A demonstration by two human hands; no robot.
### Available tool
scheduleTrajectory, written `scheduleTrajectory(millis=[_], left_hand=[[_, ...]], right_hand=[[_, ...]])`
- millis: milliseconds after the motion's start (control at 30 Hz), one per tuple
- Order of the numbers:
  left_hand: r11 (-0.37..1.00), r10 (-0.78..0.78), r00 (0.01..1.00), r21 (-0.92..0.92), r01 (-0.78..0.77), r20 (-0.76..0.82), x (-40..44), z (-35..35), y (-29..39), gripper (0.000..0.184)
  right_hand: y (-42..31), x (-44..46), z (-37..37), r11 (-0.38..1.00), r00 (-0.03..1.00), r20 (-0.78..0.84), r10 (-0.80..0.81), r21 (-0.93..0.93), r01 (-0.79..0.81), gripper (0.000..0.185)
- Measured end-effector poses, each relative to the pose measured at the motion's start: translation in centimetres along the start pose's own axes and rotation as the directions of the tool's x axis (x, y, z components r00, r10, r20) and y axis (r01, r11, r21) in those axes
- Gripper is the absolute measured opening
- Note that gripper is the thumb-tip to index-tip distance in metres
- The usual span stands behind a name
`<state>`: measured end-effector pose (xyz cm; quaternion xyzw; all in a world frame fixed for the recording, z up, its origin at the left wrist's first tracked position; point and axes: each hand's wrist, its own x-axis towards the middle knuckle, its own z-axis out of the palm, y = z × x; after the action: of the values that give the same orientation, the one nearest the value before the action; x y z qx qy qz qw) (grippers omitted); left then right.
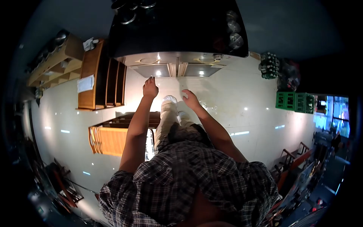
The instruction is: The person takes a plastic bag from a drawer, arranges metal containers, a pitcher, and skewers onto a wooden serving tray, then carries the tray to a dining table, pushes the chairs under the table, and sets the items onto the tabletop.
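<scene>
The left hand (150,88) is pointing its fingers at the left door (149,70), set in the front of the bench (170,32); whether that hand is touching or holding anything, one cannot tell. The right hand (191,100) is hanging short of the bench's front, thumb and fingers apart, seemingly empty. Careful work is calling for a light touch at the bench, with both shoes (169,99) bearing weight evenly.

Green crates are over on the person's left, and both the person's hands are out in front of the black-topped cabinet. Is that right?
Not quite: the head view shows the green crates on the person's right. The left hand and right hand are in front of the black-topped cabinet.
</scene>
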<state>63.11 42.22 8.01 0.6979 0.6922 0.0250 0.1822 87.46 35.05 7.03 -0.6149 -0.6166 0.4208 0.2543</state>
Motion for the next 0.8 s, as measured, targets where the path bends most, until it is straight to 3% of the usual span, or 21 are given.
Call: scheduleTrajectory(millis=[100, 167, 333, 567, 800], left_hand=[[0.995, 0.037, 0.994, 0.088, -0.046, 0.102, 5.6, -0.6, -1.0, 0.054], [0.998, -0.055, 0.969, 0.024, 0.051, 0.242, 9.3, -0.5, -1.8, 0.056], [0.996, -0.069, 0.896, 0.083, 0.036, 0.439, 15.5, -0.3, -4.4, 0.059], [1.0, 0.02, 0.826, -0.022, -0.01, 0.564, 18.4, 1.3, -7.6, 0.064], [0.999, 0.019, 0.844, -0.038, 0.001, 0.536, 16.3, 3.0, -7.8, 0.052]], right_hand=[[-1.0, 2.0, 0.6, 1.0, 0.999, -0.027, -0.017, 0.0, 0.017, 0.038], [-1.7, 3.3, 0.9, 0.997, 0.997, -0.024, 0.068, -0.033, -0.069, 0.04], [-2.0, 5.9, 2.4, 0.982, 0.982, -0.036, 0.186, -0.032, -0.187, 0.038], [-3.4, 7.3, 3.4, 0.941, 0.941, -0.029, 0.337, 0.043, -0.336, 0.039], [-3.9, 8.1, 3.5, 0.957, 0.949, -0.129, 0.288, 0.031, -0.287, 0.029]])
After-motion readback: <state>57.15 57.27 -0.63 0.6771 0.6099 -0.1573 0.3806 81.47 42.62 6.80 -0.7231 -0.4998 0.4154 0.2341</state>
